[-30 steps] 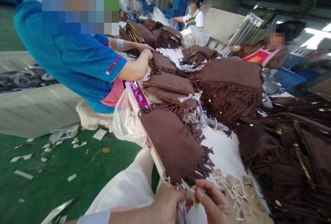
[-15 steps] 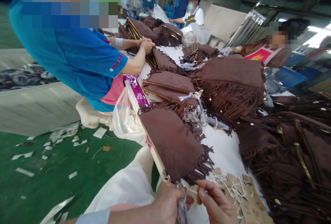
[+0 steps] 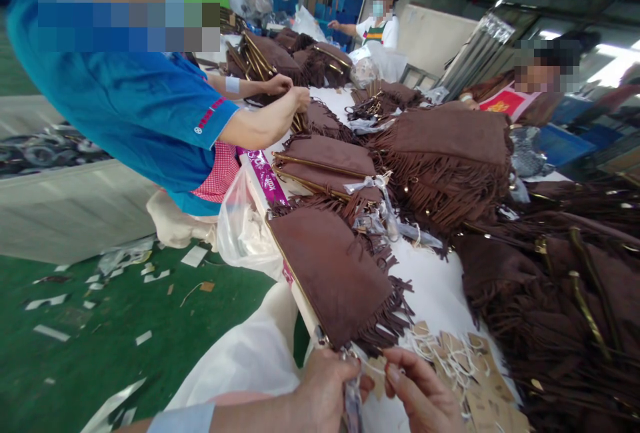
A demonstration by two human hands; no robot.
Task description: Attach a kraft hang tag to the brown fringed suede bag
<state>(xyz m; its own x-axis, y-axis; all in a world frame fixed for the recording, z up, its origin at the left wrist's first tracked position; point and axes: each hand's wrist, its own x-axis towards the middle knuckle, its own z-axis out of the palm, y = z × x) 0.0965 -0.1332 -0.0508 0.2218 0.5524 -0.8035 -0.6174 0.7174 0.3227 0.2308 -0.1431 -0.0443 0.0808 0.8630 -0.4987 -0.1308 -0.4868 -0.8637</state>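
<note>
A brown suede fringed bag lies on the white table right in front of me. At its near corner my left hand is pinched shut on the bag's zipper pull and a clear strip hanging from it. My right hand is closed in a pinch on a thin white string that runs toward the left hand. Just right of my right hand lies a heap of brown paper tags with white strings.
Piles of the same brown fringed bags cover the table, with dark ones at right. A person in a blue shirt works at the table's left edge. Two more people are farther back. A white plastic bag hangs off the edge over green floor.
My hands have barely moved; the right hand has drawn slightly to the right. The person in blue has lifted both hands a little above a bag.
</note>
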